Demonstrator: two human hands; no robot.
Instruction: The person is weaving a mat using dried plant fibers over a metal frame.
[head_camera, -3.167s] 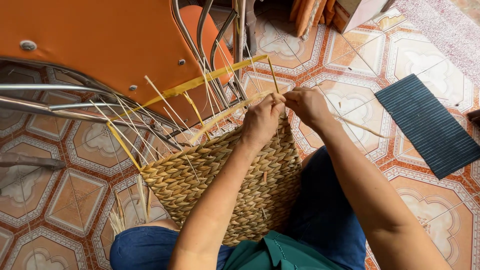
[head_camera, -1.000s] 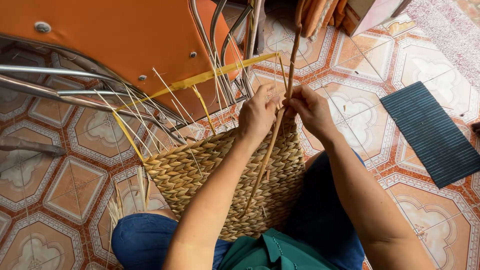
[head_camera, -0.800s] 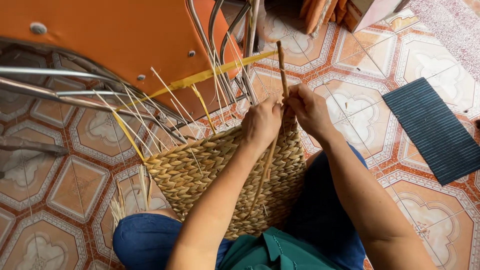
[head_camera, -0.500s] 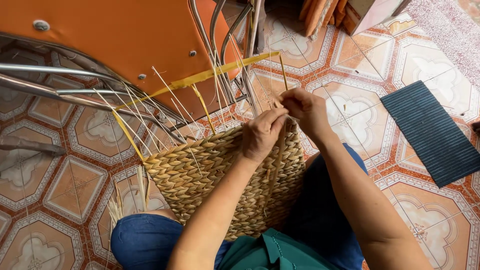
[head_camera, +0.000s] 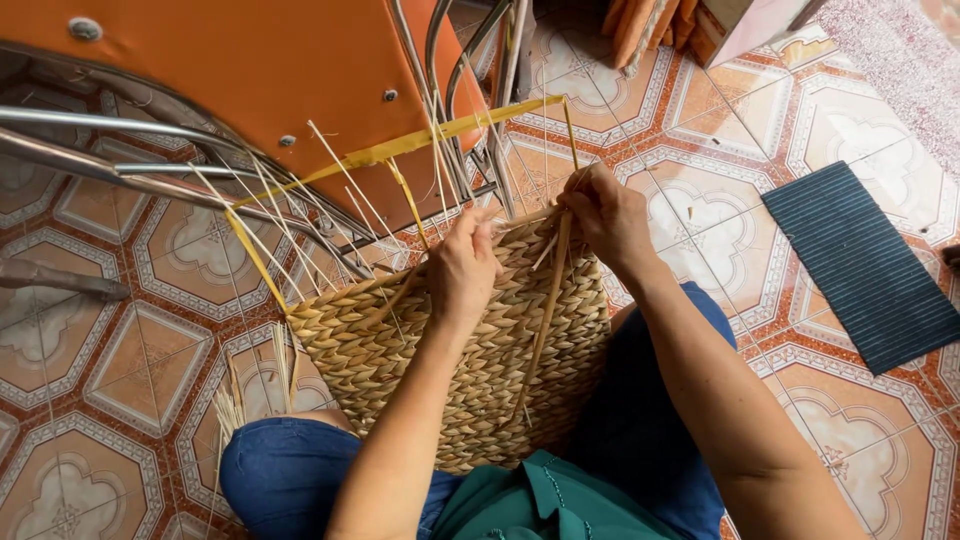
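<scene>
A woven straw basket (head_camera: 450, 370) rests on my lap, its unfinished rim pointing away from me, with several thin upright stakes (head_camera: 290, 215) and yellow strips (head_camera: 400, 150) sticking out. My left hand (head_camera: 462, 268) presses on the basket's top edge. My right hand (head_camera: 605, 215) pinches a long straw strand (head_camera: 545, 310) at the rim; the strand hangs down across the basket's face.
An orange chair seat (head_camera: 230, 70) with chrome legs (head_camera: 150, 165) stands just beyond the basket. A dark ribbed mat (head_camera: 865, 265) lies on the patterned tile floor (head_camera: 120, 370) at the right. Loose straw ends (head_camera: 235, 400) lie by my left knee.
The strand, earlier held up above the rim, has been pulled down; my right hand moved slightly right and my left hand shifted onto the rim.
</scene>
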